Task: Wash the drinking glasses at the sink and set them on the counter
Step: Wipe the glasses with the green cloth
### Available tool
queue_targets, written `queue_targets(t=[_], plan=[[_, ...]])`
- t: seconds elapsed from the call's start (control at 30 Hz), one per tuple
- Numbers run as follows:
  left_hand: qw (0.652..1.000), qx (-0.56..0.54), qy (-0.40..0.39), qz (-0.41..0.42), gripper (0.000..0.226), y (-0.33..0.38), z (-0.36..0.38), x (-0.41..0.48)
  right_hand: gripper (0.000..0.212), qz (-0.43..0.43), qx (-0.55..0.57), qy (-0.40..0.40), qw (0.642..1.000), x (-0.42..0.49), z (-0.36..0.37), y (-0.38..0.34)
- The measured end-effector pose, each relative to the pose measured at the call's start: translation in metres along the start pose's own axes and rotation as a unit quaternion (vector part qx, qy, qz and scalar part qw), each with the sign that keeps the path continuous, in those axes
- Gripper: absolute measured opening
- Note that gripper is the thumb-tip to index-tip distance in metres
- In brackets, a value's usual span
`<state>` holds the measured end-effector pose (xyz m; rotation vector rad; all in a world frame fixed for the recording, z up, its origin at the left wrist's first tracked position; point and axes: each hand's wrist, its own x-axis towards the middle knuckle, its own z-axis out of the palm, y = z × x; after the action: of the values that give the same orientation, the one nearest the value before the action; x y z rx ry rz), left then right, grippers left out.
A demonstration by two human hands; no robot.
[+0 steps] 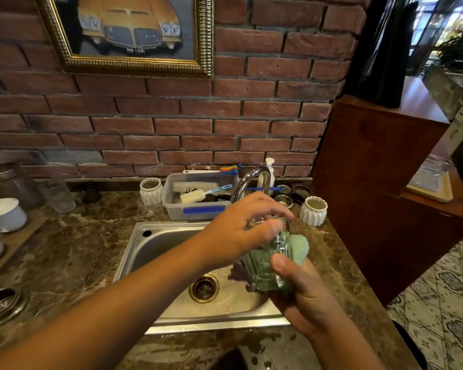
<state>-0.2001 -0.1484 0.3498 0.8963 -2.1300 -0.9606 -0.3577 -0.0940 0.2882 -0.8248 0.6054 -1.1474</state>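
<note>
A small white licence plate [135, 50] reads "MA 108". It sits at the six o'clock edge of the yellow painted car [129, 14] in the gold-framed picture [201, 38], which hangs on the red brick wall [251, 116] at about eleven o'clock in the view.

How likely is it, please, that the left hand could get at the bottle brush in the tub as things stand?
Probably yes: the bottle brush lies uncovered in the tub beyond the left hand, which must first release the glass.

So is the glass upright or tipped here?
Tipped. The ribbed glass leans rightward above the sink, the right hand gripping its lower end, the left hand its upper end, a green cloth against it.
</note>
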Motion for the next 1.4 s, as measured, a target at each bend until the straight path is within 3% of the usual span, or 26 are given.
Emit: queue_targets(t=[0.13,0.2,0.33,0.4,0.5,0.6,0.7,0.8,0.9,1.03,1.1,1.2,1.33,1.4], plan=[[0.998,-0.016,0.040,-0.042,0.051,-0.001,0.003,0.008,0.064,-0.104,-0.210,0.051,0.971,0.008,0.003,-0.006],[0.995,-0.008,0.063,-0.071,0.045,0.002,0.005,0.013,0.070,-0.158,-0.329,0.099,0.926,0.010,0.005,-0.009],[0.987,0.026,0.104,-0.116,0.028,0.004,0.013,0.019,0.086,-0.192,-0.448,0.171,0.857,0.009,0.010,-0.005],[0.984,0.020,0.141,-0.108,0.022,0.005,0.016,0.018,0.086,-0.191,-0.465,0.173,0.847,0.009,0.009,-0.005],[0.984,0.006,0.167,-0.060,0.027,0.008,0.016,0.013,0.083,-0.164,-0.423,0.116,0.884,0.008,0.010,-0.015],[0.987,-0.025,0.158,-0.020,0.027,0.014,0.011,0.007,0.063,-0.139,-0.343,0.053,0.927,0.006,0.015,-0.027],[0.990,-0.069,0.124,0.021,0.031,0.020,0.005,0.001,0.072,-0.056,-0.125,-0.030,0.990,0.003,0.015,-0.031],[0.989,-0.097,0.094,0.067,0.037,0.025,0.001,-0.002,0.070,0.056,0.104,-0.080,0.990,-0.001,0.012,-0.024],[0.991,-0.089,0.058,0.086,0.035,0.021,0.000,0.000,0.055,0.069,0.128,-0.111,0.983,-0.007,0.009,-0.015],[0.995,-0.094,0.026,0.030,0.045,0.007,-0.002,0.002,0.082,0.041,0.039,-0.033,0.998,-0.002,0.008,-0.016],[0.997,-0.060,0.038,0.006,0.048,0.001,-0.002,0.006,0.077,-0.036,-0.085,-0.001,0.996,0.004,0.009,-0.020],[0.995,-0.018,0.092,-0.045,0.047,-0.001,0.003,0.012,0.067,-0.151,-0.325,0.069,0.931,0.014,0.011,-0.023],[0.983,-0.031,0.146,-0.108,0.027,0.000,0.011,0.018,0.088,-0.202,-0.438,0.157,0.862,0.015,0.016,-0.013],[0.981,-0.035,0.151,-0.117,0.022,-0.001,0.012,0.018,0.090,-0.203,-0.454,0.158,0.853,0.014,0.015,-0.010]])
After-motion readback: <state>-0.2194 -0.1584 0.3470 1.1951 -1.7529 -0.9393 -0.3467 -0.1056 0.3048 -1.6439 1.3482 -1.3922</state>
